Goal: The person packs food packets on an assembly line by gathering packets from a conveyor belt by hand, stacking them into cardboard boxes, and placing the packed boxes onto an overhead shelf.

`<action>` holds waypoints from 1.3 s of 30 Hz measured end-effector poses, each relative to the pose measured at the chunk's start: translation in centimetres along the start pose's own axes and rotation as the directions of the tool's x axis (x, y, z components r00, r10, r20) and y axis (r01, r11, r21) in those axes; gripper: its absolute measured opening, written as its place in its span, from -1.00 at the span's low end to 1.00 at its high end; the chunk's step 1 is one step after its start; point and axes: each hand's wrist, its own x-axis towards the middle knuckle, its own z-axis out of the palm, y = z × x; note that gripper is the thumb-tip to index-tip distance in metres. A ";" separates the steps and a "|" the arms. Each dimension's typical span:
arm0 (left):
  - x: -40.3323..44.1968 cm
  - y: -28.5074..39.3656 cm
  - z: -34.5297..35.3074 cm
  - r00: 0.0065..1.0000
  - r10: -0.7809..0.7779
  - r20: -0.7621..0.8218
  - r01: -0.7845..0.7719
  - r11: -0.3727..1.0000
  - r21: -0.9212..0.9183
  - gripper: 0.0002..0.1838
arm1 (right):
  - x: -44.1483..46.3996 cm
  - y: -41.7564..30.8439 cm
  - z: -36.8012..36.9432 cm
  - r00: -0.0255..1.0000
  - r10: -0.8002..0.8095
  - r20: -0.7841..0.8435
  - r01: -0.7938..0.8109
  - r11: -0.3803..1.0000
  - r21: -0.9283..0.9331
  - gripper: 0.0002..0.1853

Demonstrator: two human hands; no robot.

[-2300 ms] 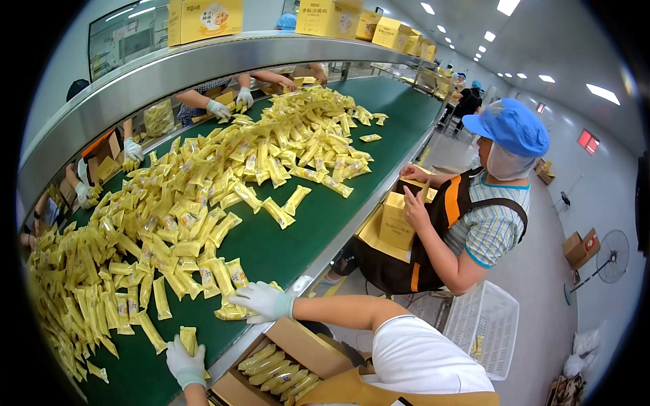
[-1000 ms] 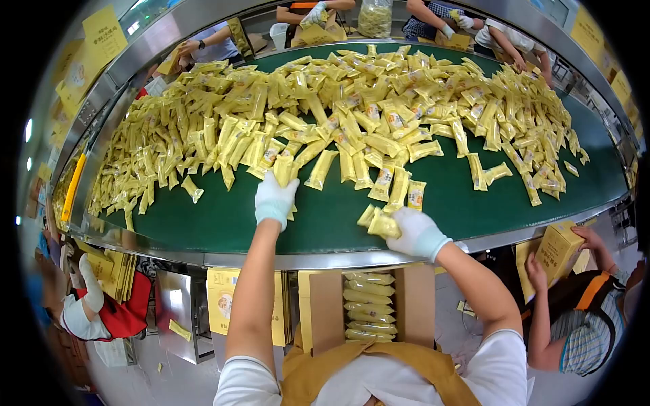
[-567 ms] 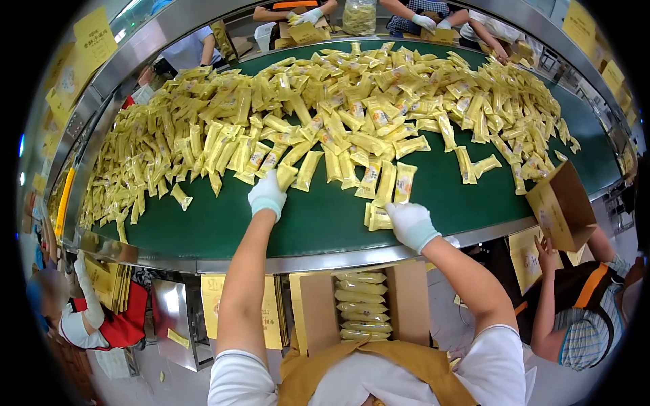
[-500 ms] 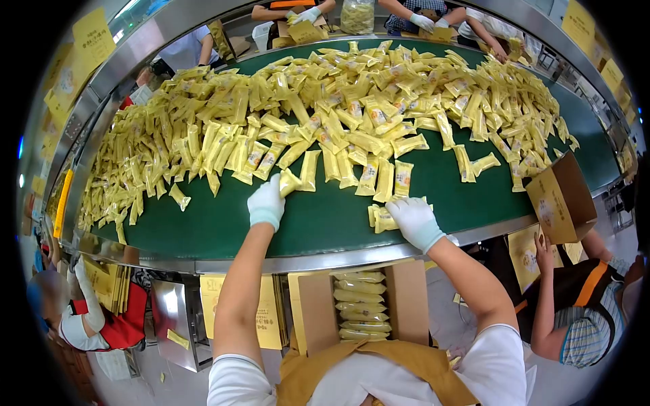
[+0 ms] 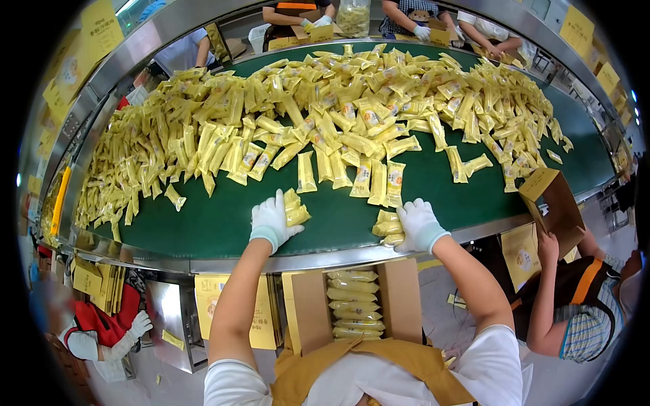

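Left hand [image 5: 269, 220], gloved: fingers extended, thumb spread, open against a few packets [image 5: 296, 208] on the green belt [image 5: 338, 233]. Right hand [image 5: 420, 223], gloved: fingers against the right side of a small stack of packets [image 5: 388, 227], near belt edge; thumb hidden, can't tell if it grips. Hands well apart, bare belt between.

Just beyond: loose packets lying side by side, then the big pile [image 5: 325, 111] across the belt. Below the hands, in front of the torso: open carton [image 5: 401, 298], flaps up, row of packets [image 5: 353, 296] inside. Left of it, yellow cartons [image 5: 261, 325], then metal stand [image 5: 169, 301] with one packet [image 5: 173, 340] on it.

Right: co-worker's hand [image 5: 548, 249] on an open box [image 5: 563, 213] at belt edge. Far left: co-worker in red apron [image 5: 125, 308]. Far side: more co-workers, some gloved, with boxes. Large clear bag [image 5: 353, 19] of packets there too.
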 end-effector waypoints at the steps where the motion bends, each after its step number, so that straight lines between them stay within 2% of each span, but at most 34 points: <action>1: -0.3 0.1 -0.4 0.998 -0.022 0.065 0.022 1.000 0.000 0.35 | 0.2 -0.1 -1.0 0.996 0.026 0.084 -0.025 0.999 -0.020 -0.08; 2: -0.7 0.0 -0.3 0.996 -0.015 0.085 0.016 1.000 -0.011 0.37 | 0.3 0.7 -1.2 0.998 0.016 0.067 -0.021 0.997 0.071 -0.17; 3: -0.9 -0.3 0.1 0.996 -0.011 0.083 0.016 0.998 -0.055 0.36 | 0.8 1.7 -1.6 0.999 0.042 0.025 -0.047 0.967 0.250 -0.15; 5: -1.5 -0.6 -0.5 0.998 -0.058 -0.017 0.053 0.976 -0.212 0.16 | 2.1 4.2 -2.2 0.993 0.107 -0.040 -0.064 0.810 0.582 -0.12; 6: -1.0 -1.0 -0.7 0.997 -0.051 0.057 0.075 0.799 -0.596 0.05 | 3.8 6.2 -0.3 0.988 0.149 -0.044 -0.062 0.635 0.770 -0.04; 7: -0.1 -1.4 -0.9 0.992 -0.012 0.122 0.113 0.476 -0.872 -0.05 | 4.5 6.4 -1.0 0.973 0.229 0.016 -0.131 0.498 0.857 -0.01; 8: 0.9 -1.7 -1.2 0.986 0.050 0.162 0.158 0.065 -0.985 -0.16 | 6.1 6.7 -0.4 0.950 0.310 0.048 -0.145 0.301 0.942 -0.03; 9: 1.7 -0.4 -2.1 0.989 0.046 0.143 0.150 -0.288 -0.946 -0.38 | 7.5 6.8 0.2 0.920 0.380 0.092 -0.137 0.093 0.986 -0.04; 10: 3.2 0.8 -2.5 0.994 -0.014 0.112 0.101 -0.331 -0.938 -0.36 | 7.4 5.4 -1.1 0.953 0.272 0.131 -0.094 -0.145 0.985 -0.04; 11: 4.8 1.8 -2.8 0.994 -0.074 0.082 0.049 -0.372 -0.927 -0.33 | 9.0 5.7 -0.1 0.958 0.239 0.158 -0.122 -0.157 0.980 0.07; 13: 8.2 2.5 -3.4 0.979 -0.074 0.190 0.178 -0.143 -0.974 -0.25 | 13.3 5.9 3.8 0.844 0.504 0.181 -0.294 0.153 0.943 0.21; 14: 10.4 3.3 -1.8 0.979 -0.146 0.145 0.138 -0.057 -0.989 -0.10 | 13.1 4.6 3.3 0.831 0.535 0.154 -0.333 0.257 0.907 0.26; 15: 10.5 4.7 -3.4 0.956 -0.235 0.174 0.207 0.125 -0.970 0.02 | 12.6 2.9 2.2 0.816 0.564 0.125 -0.375 0.353 0.857 0.30; 17: 12.9 6.1 -2.0 0.899 -0.394 0.191 0.332 0.328 -0.885 0.04 | 11.9 1.7 0.8 0.852 0.515 0.095 -0.398 0.520 0.756 0.31; 20: 13.5 6.2 -3.2 0.935 -0.173 0.310 0.355 0.500 -0.790 0.23 | 10.2 1.3 -0.3 0.917 0.396 0.047 -0.303 0.614 0.729 0.22; 23: 10.7 5.3 -4.9 0.951 -0.124 0.282 0.308 0.397 -0.865 0.16 | 8.4 1.4 0.3 0.944 0.323 -0.072 -0.227 0.790 0.569 0.15; 24: 9.8 4.4 -4.0 0.977 -0.080 0.195 0.211 0.378 -0.901 0.13 | 7.1 1.8 0.2 0.952 0.276 -0.134 -0.178 0.852 0.492 0.12; 26: 8.4 2.4 -2.9 0.987 -0.120 0.109 0.162 0.725 -0.669 0.15 | 4.5 2.8 0.4 0.948 0.197 -0.248 -0.119 0.947 0.299 0.03; 27: 6.6 2.1 -3.7 0.991 -0.122 0.054 0.133 0.851 -0.508 0.16 | 2.8 3.0 -0.6 0.962 0.167 -0.216 -0.115 0.965 0.234 -0.02; 28: 4.4 2.3 -5.6 0.993 -0.089 0.072 0.109 0.928 -0.357 0.14 | 1.7 3.6 -0.2 0.951 0.130 -0.279 -0.096 0.987 0.131 -0.06; 29: 2.6 2.4 -6.8 0.994 -0.057 0.095 0.075 0.977 -0.198 0.13 | 0.7 4.1 0.2 0.938 0.083 -0.336 -0.080 0.997 0.024 -0.11; 30: 1.4 1.9 -5.8 1.000 0.008 0.015 -0.007 0.998 -0.065 0.09 | 0.1 4.5 0.8 0.947 0.063 -0.315 -0.055 0.998 0.034 -0.10; 31: 0.5 1.8 -5.1 1.000 0.018 0.017 -0.017 0.999 -0.033 0.07 | -0.3 4.9 1.6 0.955 0.043 -0.293 -0.032 0.999 0.045 -0.10; 32: -0.3 2.0 -4.3 0.999 0.018 0.050 -0.013 0.995 -0.094 0.07 | -0.6 5.1 2.7 0.963 0.021 -0.269 -0.007 0.998 0.056 -0.09; 33: -0.8 2.3 -3.5 0.997 0.018 0.080 -0.006 0.988 -0.155 0.06 | -0.6 4.8 3.7 0.947 -0.009 -0.322 0.055 0.990 0.133 -0.07; 35: -1.8 2.9 -2.1 0.999 0.020 0.029 -0.017 0.992 -0.123 0.14 | -0.8 5.1 4.8 0.933 -0.009 -0.361 0.060 0.990 0.130 -0.06; 39: -2.8 4.1 -1.9 0.997 -0.027 -0.076 0.026 1.000 -0.015 0.29 | -1.0 4.6 3.9 0.966 0.053 -0.254 -0.020 0.991 0.133 -0.06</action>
